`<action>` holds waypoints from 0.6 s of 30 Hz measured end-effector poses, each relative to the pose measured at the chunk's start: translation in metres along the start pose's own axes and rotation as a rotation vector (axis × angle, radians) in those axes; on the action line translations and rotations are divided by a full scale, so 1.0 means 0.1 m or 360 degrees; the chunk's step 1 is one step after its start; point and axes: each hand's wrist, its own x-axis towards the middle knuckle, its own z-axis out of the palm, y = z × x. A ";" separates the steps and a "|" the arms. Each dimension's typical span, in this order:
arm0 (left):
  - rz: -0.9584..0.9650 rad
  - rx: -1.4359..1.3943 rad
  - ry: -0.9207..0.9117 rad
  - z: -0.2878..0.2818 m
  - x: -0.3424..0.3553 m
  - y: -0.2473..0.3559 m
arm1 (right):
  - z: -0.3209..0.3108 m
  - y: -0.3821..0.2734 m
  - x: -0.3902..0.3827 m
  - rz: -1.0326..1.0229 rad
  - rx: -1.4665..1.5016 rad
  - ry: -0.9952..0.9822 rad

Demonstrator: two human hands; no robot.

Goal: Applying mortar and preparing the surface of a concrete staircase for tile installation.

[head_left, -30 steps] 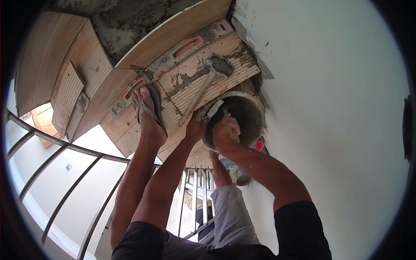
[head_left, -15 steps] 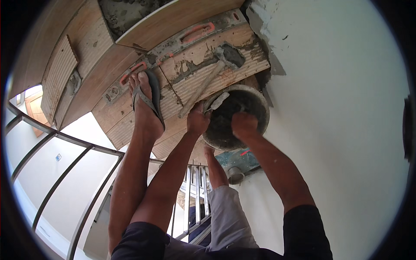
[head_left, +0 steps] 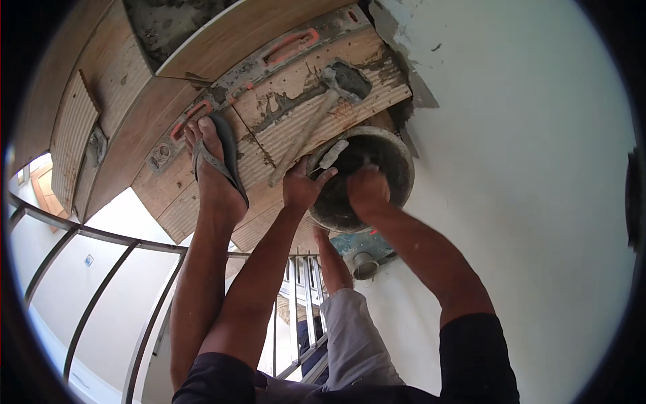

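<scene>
Black single bucket (head_left: 402,172), two hands (head_left: 303,188) (head_left: 368,190), one mallet (head_left: 315,125)

Dark round bucket (head_left: 400,167), mouth upward
Grey-smeared rim, near the white wall (head_left: 525,175); pale handle piece (head_left: 333,154) at its left side.

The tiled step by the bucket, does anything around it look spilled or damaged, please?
Yes: grey mortar is smeared across the step near the hammer, and the pale wall looks damaged where a ragged grey patch breaks its smoothness.
</scene>
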 end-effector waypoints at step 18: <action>-0.0067 0.0164 0.0022 0.07 0.04 -0.09 | 0.13 -0.27 -0.25 0.0023 0.0552 -0.0240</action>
